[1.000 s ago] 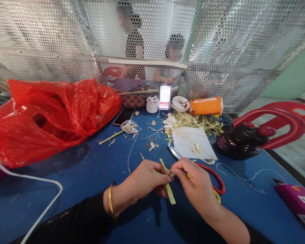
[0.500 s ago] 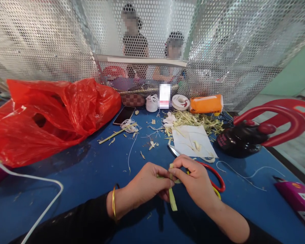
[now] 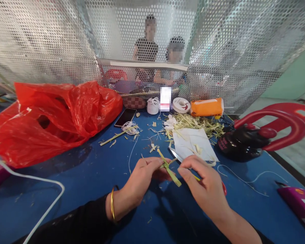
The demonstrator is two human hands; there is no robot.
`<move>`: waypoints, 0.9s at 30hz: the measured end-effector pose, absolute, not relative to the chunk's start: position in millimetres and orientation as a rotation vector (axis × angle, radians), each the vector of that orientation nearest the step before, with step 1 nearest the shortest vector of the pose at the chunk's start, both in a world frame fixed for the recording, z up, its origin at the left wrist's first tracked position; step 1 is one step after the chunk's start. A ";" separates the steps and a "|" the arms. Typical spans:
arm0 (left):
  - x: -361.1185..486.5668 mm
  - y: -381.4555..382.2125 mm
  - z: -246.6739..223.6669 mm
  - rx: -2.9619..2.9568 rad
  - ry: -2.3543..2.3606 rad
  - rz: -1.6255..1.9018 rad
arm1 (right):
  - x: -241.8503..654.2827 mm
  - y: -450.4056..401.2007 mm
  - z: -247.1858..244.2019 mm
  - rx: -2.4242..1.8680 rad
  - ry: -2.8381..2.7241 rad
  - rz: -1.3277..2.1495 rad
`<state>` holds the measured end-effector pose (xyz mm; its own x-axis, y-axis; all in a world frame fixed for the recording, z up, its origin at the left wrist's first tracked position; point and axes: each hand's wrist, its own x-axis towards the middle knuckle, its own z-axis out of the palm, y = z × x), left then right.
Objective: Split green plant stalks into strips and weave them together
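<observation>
A knotted or crossed piece of green leaf strips point(image 3: 167, 166) is pinched between the thumb and fingers of my left hand point(image 3: 142, 178), which wears a gold bangle point(image 3: 112, 205). Several strip ends stick out from the crossing. My right hand point(image 3: 203, 183) is just to the right, its thumb and forefinger pressed together beside the strips, not touching them; whether a small thing is between them is hidden. Beneath and behind my right hand lie scissors, their blades point(image 3: 175, 154) pointing away and part of a red handle point(image 3: 224, 188) showing.
Red plastic bag point(image 3: 58, 125) at left, phone point(image 3: 125, 118), white string point(image 3: 129, 128), tape roll point(image 3: 181, 105) and orange packet point(image 3: 207, 107) at the back. Leaf scraps point(image 3: 200, 123) and white paper point(image 3: 193, 144) lie right of centre, near a black jar point(image 3: 240, 144). People sit behind the mesh.
My right hand has moved off the strips to the right. The leaf piece in my left hand has tilted, so its crossing shows. Behind the mesh, one person has shifted right.
</observation>
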<state>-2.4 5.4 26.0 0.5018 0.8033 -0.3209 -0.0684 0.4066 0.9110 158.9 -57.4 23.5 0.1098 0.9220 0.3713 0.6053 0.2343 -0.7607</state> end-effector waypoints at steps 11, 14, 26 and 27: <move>0.6 5.3 22.5 1.082 0.973 0.742 | 147.5 -58.7 15.7 -1.559 -1.744 0.597; 0.8 3.0 22.4 1.033 0.956 0.754 | 147.6 -60.1 16.6 -1.506 -1.735 0.618; -0.6 8.0 21.5 0.923 0.930 0.686 | 147.1 -59.0 14.6 -1.518 -1.582 0.750; -1.6 9.5 21.6 0.925 0.917 0.672 | 148.8 -56.4 13.8 -1.534 -1.480 0.792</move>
<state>-1.6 9.5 21.6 0.4618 0.8092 -0.3632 -0.1027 0.4555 0.8843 148.8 -56.4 13.8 0.1024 0.9887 0.1094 0.4576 0.0508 -0.8877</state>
